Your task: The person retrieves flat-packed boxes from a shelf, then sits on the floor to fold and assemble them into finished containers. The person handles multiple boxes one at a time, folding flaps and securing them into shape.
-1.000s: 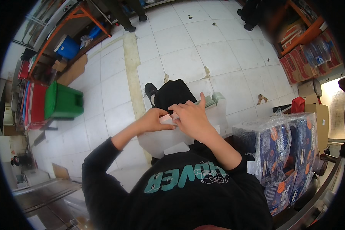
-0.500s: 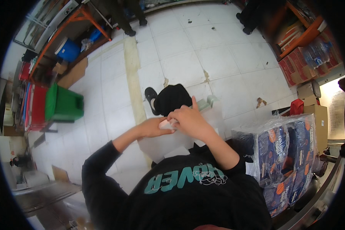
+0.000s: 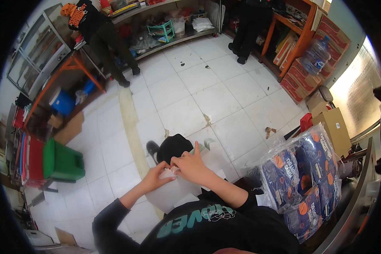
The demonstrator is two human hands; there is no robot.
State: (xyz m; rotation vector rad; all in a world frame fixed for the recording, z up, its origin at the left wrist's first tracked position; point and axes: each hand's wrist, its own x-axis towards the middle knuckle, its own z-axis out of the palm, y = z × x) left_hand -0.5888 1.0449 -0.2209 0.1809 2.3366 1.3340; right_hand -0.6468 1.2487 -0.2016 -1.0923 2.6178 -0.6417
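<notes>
Both hands meet over my lap. My left hand [image 3: 156, 178] is closed, its thumb and fingers pinching a small pale pinkish-white piece [image 3: 172, 169] whose kind I cannot make out. My right hand [image 3: 191, 167] grips the same piece from the other side, one finger pointing away from me. Under the hands a whitish translucent sheet [image 3: 167, 198] spreads over my lap. Beside the raised right finger, a flat thing with pale green stripes [image 3: 208, 144] lies at the sheet's far edge. My black-clad knee [image 3: 173, 148] shows just beyond the hands.
Plastic-wrapped blue packages [image 3: 279, 178] stand close on my right, with a cardboard box [image 3: 332, 129] behind. A green bin [image 3: 63, 161] is on the left. Two people stand farther off, one by a shelf [image 3: 186, 34], one by an orange rack [image 3: 279, 51]. White floor tiles [image 3: 182, 108] lie between.
The view has tilted up, bringing the far shelf and the standing people further into sight. My hands stay together at the small pale piece, appearing lower and slightly left.
</notes>
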